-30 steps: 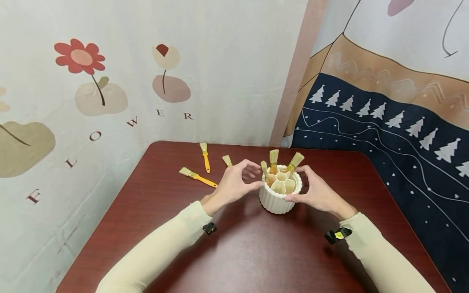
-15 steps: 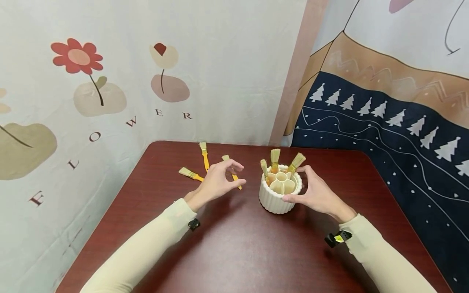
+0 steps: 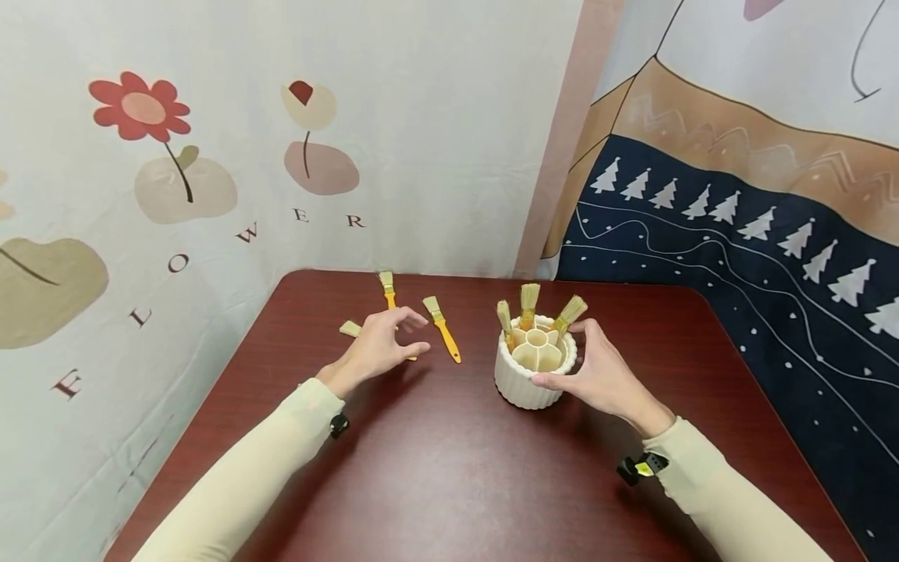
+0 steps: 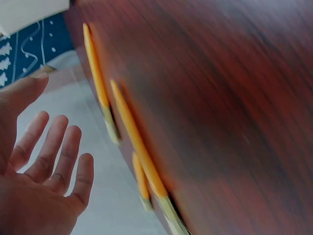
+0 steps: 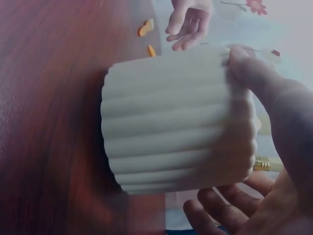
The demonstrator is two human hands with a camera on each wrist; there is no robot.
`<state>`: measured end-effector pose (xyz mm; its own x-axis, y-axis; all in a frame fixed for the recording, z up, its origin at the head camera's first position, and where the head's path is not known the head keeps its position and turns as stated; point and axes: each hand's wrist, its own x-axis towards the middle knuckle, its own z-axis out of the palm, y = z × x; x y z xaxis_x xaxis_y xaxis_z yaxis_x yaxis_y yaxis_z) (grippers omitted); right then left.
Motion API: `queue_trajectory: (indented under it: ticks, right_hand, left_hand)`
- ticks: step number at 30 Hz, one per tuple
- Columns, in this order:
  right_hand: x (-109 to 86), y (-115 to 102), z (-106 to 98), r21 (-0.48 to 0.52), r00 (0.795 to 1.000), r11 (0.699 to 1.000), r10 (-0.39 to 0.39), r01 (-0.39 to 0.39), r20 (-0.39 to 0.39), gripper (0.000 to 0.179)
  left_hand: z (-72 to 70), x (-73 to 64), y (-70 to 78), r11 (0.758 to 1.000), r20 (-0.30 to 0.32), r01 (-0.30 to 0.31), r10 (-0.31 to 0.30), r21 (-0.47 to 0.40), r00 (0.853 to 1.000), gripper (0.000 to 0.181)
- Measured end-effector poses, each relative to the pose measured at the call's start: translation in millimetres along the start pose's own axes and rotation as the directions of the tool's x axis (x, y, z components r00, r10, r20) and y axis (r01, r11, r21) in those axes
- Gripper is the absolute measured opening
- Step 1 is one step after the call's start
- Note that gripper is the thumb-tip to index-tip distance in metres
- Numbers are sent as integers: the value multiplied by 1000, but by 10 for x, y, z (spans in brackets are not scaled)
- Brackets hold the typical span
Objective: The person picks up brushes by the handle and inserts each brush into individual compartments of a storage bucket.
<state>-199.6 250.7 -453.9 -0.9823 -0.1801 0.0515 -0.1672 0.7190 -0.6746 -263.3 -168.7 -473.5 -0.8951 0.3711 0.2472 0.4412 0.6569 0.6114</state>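
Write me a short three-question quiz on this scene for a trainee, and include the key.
1. Count: how many brushes stand in the white holder?
2. True or false: the left hand is gripping a brush.
3. Multiple choice: what does the right hand hold?
a) a loose brush
b) the white holder
c) the left hand

Key:
1. Three.
2. False; its fingers are spread apart and hold nothing, near the loose brushes on the table.
3. b
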Motion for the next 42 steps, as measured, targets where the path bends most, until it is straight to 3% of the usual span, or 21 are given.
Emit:
queue_trajectory:
  ticks: [15,19,24,31,42]
  right_hand:
    - [-65,-95,65,-27,997,999,39,-41,-66,115]
    - [-68,-113,73,-36,996,999,33,-36,-87,115]
    - [-81,-123,90,-36,994,998,43,-47,-102,116]
    - [-86,-151,118,-29,993,998,53,-56,-110,116]
    - [-172,-197,183,-20,987,995,99,-103,-128,117]
  left_hand:
    - [-341,-94,-707,990,70,28,-38,139,997,48]
    - [-406,-125,-837,986,83,43,-57,162,995,52]
    - [-479,-150,-925,978,108,77,-99,193,989,53]
    - [-515,-147,-1020,971,132,81,-112,225,985,43]
    - [-499,-112,-1017,965,142,73,-111,251,984,29]
